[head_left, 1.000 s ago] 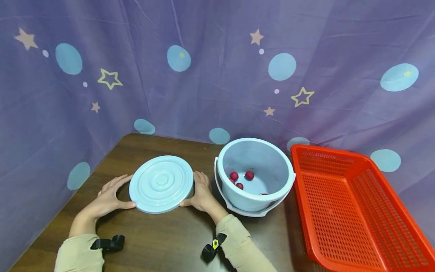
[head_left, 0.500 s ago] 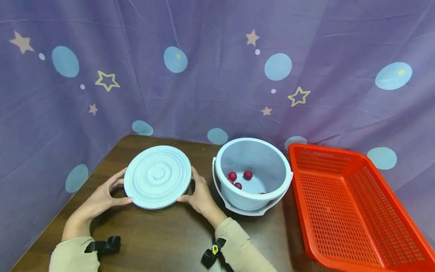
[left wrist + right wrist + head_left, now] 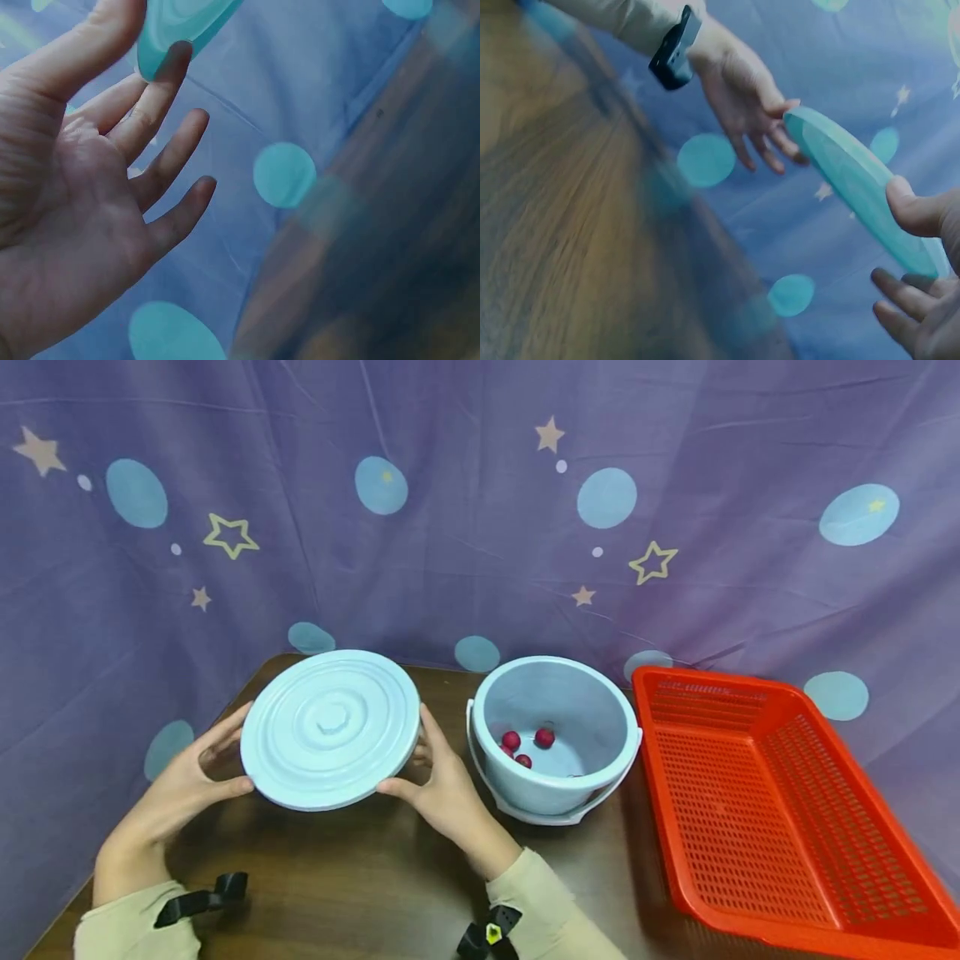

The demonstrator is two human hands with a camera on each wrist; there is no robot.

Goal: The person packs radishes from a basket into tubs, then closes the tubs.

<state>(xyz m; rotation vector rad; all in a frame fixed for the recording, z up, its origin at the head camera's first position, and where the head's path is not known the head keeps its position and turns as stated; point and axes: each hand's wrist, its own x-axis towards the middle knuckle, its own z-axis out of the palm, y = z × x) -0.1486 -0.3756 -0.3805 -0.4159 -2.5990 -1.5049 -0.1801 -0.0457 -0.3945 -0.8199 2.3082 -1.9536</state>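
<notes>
A round pale-blue bucket lid (image 3: 330, 731) with ringed grooves is held above the table, tilted, in the head view. My left hand (image 3: 176, 777) pinches its left edge, thumb on top and fingers beneath. On the opposite edge my right hand (image 3: 450, 793) grips it the same way. Both hands also show in the right wrist view, with the lid (image 3: 862, 184) seen edge-on between them. To the right of my right hand stands a pale-blue bucket (image 3: 555, 793) without a cover, its white handle lowered. Several small dark-red round fruits (image 3: 544, 738) lie at its bottom.
A large red perforated plastic basket (image 3: 742, 810) sits right of the bucket. All rest on a brown wooden table (image 3: 352, 877). Behind it hangs a purple curtain (image 3: 450, 527) patterned with stars and blue dots.
Both hands have raised the lid off the table and shifted it slightly left, tilting it. It looks larger, closer to the camera. The bucket and basket keep their places.
</notes>
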